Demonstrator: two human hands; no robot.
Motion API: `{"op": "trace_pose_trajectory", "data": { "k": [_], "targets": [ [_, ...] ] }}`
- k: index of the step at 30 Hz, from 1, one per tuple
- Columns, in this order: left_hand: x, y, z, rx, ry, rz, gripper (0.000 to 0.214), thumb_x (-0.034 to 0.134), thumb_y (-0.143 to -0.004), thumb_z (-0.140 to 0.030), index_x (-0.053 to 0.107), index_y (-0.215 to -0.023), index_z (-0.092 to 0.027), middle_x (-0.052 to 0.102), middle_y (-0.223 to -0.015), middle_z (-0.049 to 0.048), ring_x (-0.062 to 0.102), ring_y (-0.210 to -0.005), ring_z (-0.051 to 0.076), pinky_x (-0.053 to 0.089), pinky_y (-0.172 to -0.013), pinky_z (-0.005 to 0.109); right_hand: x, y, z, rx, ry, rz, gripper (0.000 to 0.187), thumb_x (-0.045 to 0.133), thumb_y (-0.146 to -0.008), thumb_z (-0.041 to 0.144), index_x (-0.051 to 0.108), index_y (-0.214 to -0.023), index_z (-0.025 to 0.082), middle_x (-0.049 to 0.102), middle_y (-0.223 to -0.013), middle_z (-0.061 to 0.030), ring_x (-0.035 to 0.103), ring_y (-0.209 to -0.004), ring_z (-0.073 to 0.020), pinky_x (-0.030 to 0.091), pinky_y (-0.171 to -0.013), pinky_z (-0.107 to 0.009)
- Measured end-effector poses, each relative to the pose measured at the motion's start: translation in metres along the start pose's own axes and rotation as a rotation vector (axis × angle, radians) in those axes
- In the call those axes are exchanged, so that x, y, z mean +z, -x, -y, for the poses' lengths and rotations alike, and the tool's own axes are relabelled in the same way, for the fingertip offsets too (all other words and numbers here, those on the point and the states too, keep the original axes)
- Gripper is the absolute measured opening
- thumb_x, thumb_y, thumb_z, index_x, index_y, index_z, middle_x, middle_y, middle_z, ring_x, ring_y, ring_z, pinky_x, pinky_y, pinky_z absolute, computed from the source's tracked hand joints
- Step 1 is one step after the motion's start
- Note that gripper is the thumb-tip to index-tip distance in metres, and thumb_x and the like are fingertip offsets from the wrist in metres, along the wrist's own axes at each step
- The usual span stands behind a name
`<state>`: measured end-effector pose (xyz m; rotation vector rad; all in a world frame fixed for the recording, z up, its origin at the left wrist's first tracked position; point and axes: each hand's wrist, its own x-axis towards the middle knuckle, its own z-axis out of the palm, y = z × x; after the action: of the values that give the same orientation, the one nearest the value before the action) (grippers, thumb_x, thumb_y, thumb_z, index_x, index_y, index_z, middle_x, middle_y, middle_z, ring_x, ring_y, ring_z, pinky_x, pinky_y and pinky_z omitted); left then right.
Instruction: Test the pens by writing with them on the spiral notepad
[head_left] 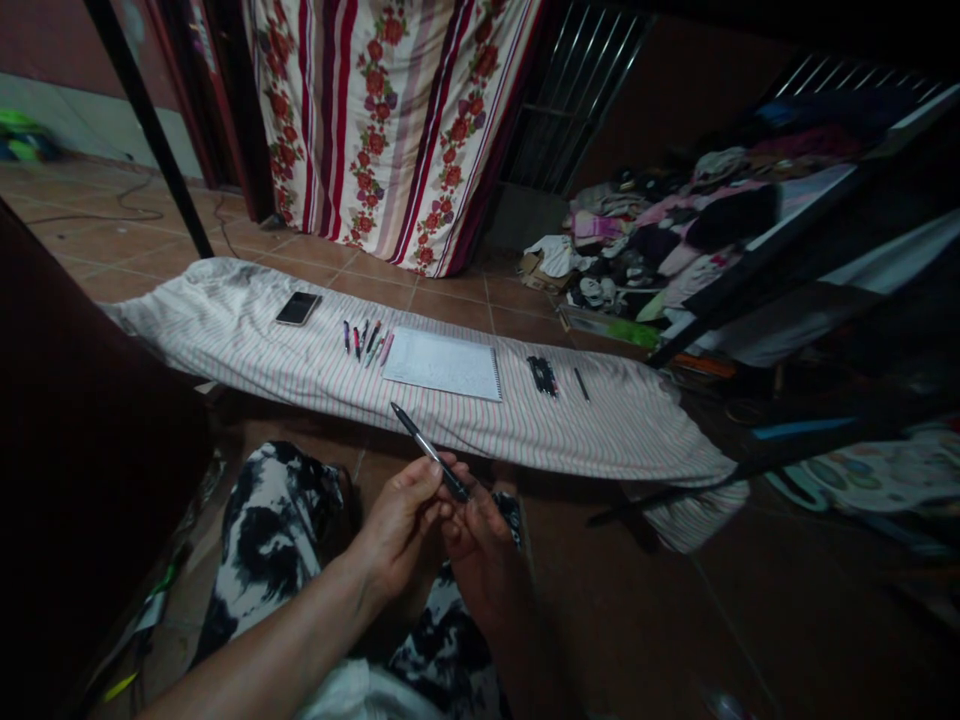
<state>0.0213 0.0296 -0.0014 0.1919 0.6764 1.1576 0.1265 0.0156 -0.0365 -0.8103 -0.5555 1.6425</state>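
Note:
A black pen [421, 442] with a silvery middle slants up and left over my lap. My left hand [409, 505] pinches it along the barrel. At its lower right end, the fingers of my right hand [480, 535] are closed round the tip of the barrel. Beyond the hands, a spiral notebook [442, 362] lies on a striped cloth [315, 365]. Several coloured pens [358, 342] are spread left of the notebook. To its right rest a cluster of black pens [541, 376] and one separate dark pen [582, 384].
A phone [298, 308] lies on the cloth's left part. Behind hangs a floral striped curtain [390, 130]. Piled clothes [675, 230] fill the right background. Dark poles [154, 125] cross the view at left and right. Tiled floor [622, 600] shows below the cloth.

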Motion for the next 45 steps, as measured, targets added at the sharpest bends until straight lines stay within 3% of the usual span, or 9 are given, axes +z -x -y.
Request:
{"op": "trace_pose_trajectory", "data": {
  "k": [5, 11, 16, 24, 30, 35, 41, 45],
  "targets": [
    [0.005, 0.003, 0.001, -0.008, -0.022, -0.017, 0.013, 0.064, -0.073, -0.012, 0.066, -0.086, -0.011, 0.067, -0.084, 0.0076, 0.059, -0.063, 0.009, 0.047, -0.06, 0.018, -0.006, 0.0, 0.0, -0.02, -0.023, -0.021, 0.025, 0.067, -0.071, 0.032, 0.066, -0.095, 0.025, 0.067, -0.087, -0.004, 0.059, -0.074, -0.0133, 0.046, -0.055, -0.021],
    [0.007, 0.002, -0.002, 0.038, -0.044, -0.049, 0.025, 0.06, -0.077, -0.015, 0.061, -0.103, -0.014, 0.068, -0.09, 0.0089, 0.064, -0.074, 0.014, 0.048, -0.072, 0.023, -0.008, 0.002, 0.003, -0.02, -0.071, -0.056, 0.017, 0.066, -0.073, 0.029, 0.066, -0.09, 0.025, 0.066, -0.084, -0.0019, 0.057, -0.07, -0.0113, 0.046, -0.055, -0.02],
    [0.006, -0.003, -0.002, 0.035, -0.039, -0.085, 0.012, 0.059, -0.078, -0.016, 0.063, -0.089, -0.012, 0.068, -0.09, 0.0094, 0.064, -0.075, 0.015, 0.05, -0.074, 0.025, -0.014, 0.002, 0.004, -0.013, -0.041, -0.073, 0.02, 0.062, -0.076, 0.036, 0.065, -0.093, 0.025, 0.065, -0.09, -0.003, 0.058, -0.072, -0.0127, 0.047, -0.056, -0.022],
    [0.003, -0.03, -0.006, 0.033, -0.007, -0.051, 0.009, 0.056, -0.08, -0.014, 0.064, -0.082, -0.011, 0.067, -0.088, 0.009, 0.063, -0.077, 0.015, 0.052, -0.073, 0.025, -0.014, -0.019, 0.013, 0.014, -0.041, -0.042, 0.029, 0.061, -0.075, 0.042, 0.064, -0.098, 0.024, 0.064, -0.102, -0.0053, 0.059, -0.076, -0.0139, 0.049, -0.062, -0.024],
    [0.008, -0.06, -0.008, -0.056, 0.015, -0.041, 0.01, 0.055, -0.08, -0.012, 0.064, -0.083, -0.011, 0.066, -0.081, 0.0057, 0.062, -0.071, 0.011, 0.051, -0.069, 0.021, -0.012, -0.044, 0.019, -0.072, -0.01, -0.049, 0.032, 0.066, -0.071, 0.037, 0.063, -0.1, 0.024, 0.063, -0.106, -0.0059, 0.059, -0.082, -0.0143, 0.048, -0.063, -0.023],
    [0.015, -0.087, -0.007, -0.106, -0.003, 0.012, 0.007, 0.06, -0.076, -0.015, 0.065, -0.08, -0.011, 0.064, -0.078, 0.005, 0.06, -0.071, 0.011, 0.048, -0.068, 0.019, -0.012, -0.074, 0.02, -0.107, 0.132, -0.125, 0.031, 0.068, -0.069, 0.038, 0.064, -0.097, 0.025, 0.065, -0.095, -0.0033, 0.059, -0.072, -0.0122, 0.048, -0.06, -0.022],
    [0.03, -0.123, -0.013, -0.175, 0.093, 0.163, 0.02, 0.069, -0.065, -0.025, 0.064, -0.079, -0.012, 0.061, -0.072, 0.004, 0.056, -0.066, 0.013, 0.043, -0.062, 0.022, -0.008, -0.112, 0.028, -0.237, 0.418, -0.243, 0.035, 0.059, -0.073, 0.047, 0.065, -0.098, 0.022, 0.066, -0.1, -0.0065, 0.06, -0.094, -0.0224, 0.049, -0.075, -0.031],
    [0.034, -0.15, -0.023, -0.055, -0.022, 0.271, 0.024, 0.065, -0.069, -0.034, 0.062, -0.078, -0.012, 0.06, -0.073, 0.0035, 0.055, -0.067, 0.013, 0.041, -0.064, 0.023, -0.003, -0.142, 0.047, -0.407, 0.764, -0.323, 0.033, 0.053, -0.077, 0.043, 0.067, -0.094, 0.019, 0.068, -0.096, -0.0085, 0.061, -0.093, -0.0242, 0.049, -0.076, -0.035]
  ]
}}
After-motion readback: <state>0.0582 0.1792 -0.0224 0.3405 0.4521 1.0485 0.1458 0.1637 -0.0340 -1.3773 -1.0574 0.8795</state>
